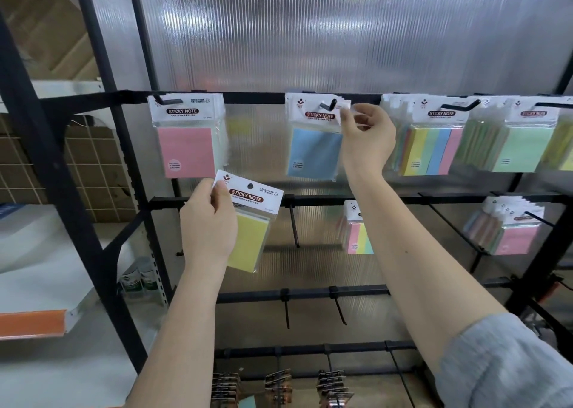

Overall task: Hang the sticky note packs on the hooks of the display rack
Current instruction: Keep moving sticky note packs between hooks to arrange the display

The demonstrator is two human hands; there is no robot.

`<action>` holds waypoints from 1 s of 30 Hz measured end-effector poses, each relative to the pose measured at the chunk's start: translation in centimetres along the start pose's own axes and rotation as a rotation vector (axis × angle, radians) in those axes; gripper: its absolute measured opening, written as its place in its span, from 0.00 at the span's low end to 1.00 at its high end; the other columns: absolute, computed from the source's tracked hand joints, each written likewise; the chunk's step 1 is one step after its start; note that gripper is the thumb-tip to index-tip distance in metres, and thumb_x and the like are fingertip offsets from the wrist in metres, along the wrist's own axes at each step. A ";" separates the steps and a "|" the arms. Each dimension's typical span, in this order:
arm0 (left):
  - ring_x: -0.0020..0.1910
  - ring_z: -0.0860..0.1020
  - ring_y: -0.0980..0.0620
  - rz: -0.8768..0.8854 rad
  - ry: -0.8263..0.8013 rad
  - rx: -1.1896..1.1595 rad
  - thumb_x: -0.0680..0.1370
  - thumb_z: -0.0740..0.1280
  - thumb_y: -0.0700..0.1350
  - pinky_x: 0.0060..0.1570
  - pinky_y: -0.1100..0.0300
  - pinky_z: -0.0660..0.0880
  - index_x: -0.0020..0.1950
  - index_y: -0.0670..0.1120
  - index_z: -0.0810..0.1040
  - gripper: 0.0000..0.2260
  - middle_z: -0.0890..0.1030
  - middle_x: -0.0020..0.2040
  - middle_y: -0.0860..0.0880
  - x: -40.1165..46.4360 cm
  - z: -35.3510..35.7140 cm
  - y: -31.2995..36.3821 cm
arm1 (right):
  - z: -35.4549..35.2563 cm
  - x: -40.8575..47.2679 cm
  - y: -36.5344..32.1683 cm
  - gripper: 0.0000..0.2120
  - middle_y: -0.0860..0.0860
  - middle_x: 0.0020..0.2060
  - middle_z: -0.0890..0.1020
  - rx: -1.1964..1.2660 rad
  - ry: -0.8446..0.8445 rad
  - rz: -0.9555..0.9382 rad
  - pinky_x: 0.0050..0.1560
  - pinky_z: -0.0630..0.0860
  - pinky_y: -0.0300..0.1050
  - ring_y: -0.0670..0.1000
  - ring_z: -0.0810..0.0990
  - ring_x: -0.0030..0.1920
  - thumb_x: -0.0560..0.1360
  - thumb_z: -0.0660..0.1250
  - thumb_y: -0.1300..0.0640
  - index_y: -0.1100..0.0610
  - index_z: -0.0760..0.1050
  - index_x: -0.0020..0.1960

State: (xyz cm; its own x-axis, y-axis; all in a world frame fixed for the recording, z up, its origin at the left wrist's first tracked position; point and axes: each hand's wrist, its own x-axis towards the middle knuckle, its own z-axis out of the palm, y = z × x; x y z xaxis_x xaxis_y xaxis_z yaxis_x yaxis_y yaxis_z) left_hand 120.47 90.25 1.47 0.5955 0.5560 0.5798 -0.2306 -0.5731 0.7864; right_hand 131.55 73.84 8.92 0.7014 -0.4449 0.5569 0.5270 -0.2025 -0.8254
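On the top rail of the black metal display rack (257, 98), the right hand (366, 135) pinches the white header of the hanging blue sticky note pack (313, 150), partly hiding it. The left hand (207, 221) grips a yellow cellophane-wrapped sticky note pack (251, 221) below. Ribbed translucent panels (310, 35) back the rack.

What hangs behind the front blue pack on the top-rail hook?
Behind the blue pack, more white header cards stack on the same hook, so further packs hang there. Their colours and number are covered. The right hand pinches the front pack's header corner.
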 end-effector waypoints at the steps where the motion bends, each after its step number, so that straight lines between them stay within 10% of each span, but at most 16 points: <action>1: 0.32 0.70 0.59 0.001 -0.001 0.004 0.83 0.54 0.45 0.28 0.73 0.65 0.44 0.35 0.72 0.15 0.74 0.35 0.55 -0.1 -0.1 0.1 | -0.5 -0.3 0.1 0.09 0.45 0.43 0.80 -0.011 0.002 0.004 0.41 0.69 0.26 0.42 0.76 0.42 0.76 0.68 0.53 0.56 0.78 0.52; 14: 0.35 0.68 0.49 0.017 -0.091 0.026 0.82 0.55 0.45 0.30 0.65 0.61 0.43 0.33 0.70 0.16 0.76 0.41 0.35 -4.4 -0.2 2.0 | -13.3 -7.4 6.2 0.10 0.46 0.35 0.78 -0.297 -0.202 0.301 0.29 0.64 0.31 0.40 0.71 0.32 0.80 0.59 0.56 0.56 0.78 0.45; 20: 0.26 0.65 0.61 0.083 -0.204 0.010 0.82 0.55 0.44 0.27 0.68 0.62 0.36 0.39 0.64 0.16 0.66 0.28 0.51 -6.7 2.3 4.3 | -17.7 -8.1 7.7 0.11 0.55 0.43 0.84 -0.380 -0.295 0.389 0.40 0.71 0.41 0.56 0.82 0.47 0.79 0.59 0.58 0.54 0.79 0.43; 26: 0.32 0.73 0.67 0.148 -0.345 -0.032 0.82 0.56 0.46 0.29 0.70 0.66 0.41 0.40 0.72 0.14 0.76 0.33 0.56 -9.3 7.2 7.6 | -22.3 -4.6 9.9 0.12 0.58 0.45 0.83 -0.489 -0.335 0.412 0.51 0.76 0.48 0.60 0.82 0.50 0.80 0.56 0.60 0.60 0.79 0.49; 30: 0.31 0.72 0.68 0.188 -0.319 -0.055 0.82 0.56 0.45 0.29 0.72 0.66 0.36 0.46 0.69 0.15 0.74 0.31 0.58 -10.9 11.7 10.7 | -26.9 -0.8 11.7 0.11 0.56 0.32 0.77 -0.656 -0.366 0.364 0.33 0.67 0.42 0.58 0.74 0.38 0.79 0.57 0.62 0.59 0.76 0.43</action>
State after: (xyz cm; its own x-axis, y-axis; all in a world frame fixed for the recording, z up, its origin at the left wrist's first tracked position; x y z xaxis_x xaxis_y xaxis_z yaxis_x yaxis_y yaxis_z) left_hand 120.53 71.06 1.06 0.7467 0.2231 0.6267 -0.3951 -0.6091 0.6877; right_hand 124.29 48.34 -3.69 0.9451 -0.2925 0.1461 -0.0704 -0.6184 -0.7827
